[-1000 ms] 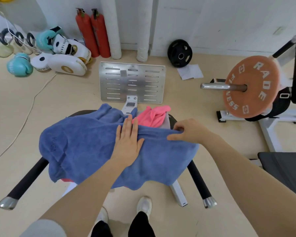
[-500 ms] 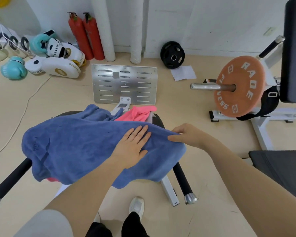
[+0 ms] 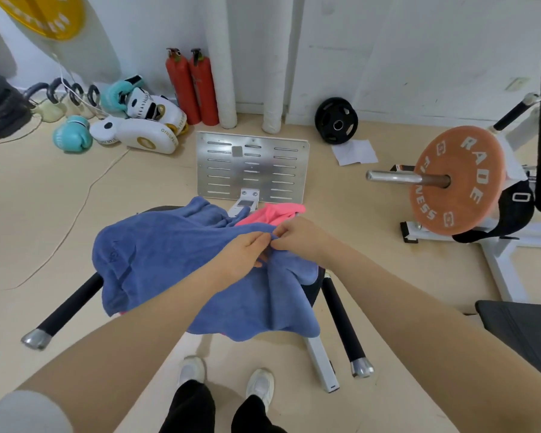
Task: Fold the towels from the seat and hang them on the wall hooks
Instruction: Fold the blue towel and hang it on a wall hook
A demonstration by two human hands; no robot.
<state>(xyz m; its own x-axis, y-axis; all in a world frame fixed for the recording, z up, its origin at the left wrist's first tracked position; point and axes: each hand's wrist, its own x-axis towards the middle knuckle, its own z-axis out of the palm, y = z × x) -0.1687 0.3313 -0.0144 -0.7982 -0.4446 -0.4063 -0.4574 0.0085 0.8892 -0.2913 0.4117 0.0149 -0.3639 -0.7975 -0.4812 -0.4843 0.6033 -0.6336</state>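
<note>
Blue towel [image 3: 175, 264]: draped over the seat [image 3: 310, 289], pink towel [image 3: 272, 214] behind it. Left hand [image 3: 241, 257] and right hand [image 3: 297, 239]: both pinch the towel's right edge, fingertips meeting. Step in hand: folding. Advice: match corners first, keep the edge taut, lift clear of pink towel.

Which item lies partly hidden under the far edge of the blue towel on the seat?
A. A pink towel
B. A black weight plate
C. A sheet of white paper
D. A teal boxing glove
A: a pink towel pokes out from under the far edge of the blue towel, just beyond where the left hand and right hand pinch it.
</note>
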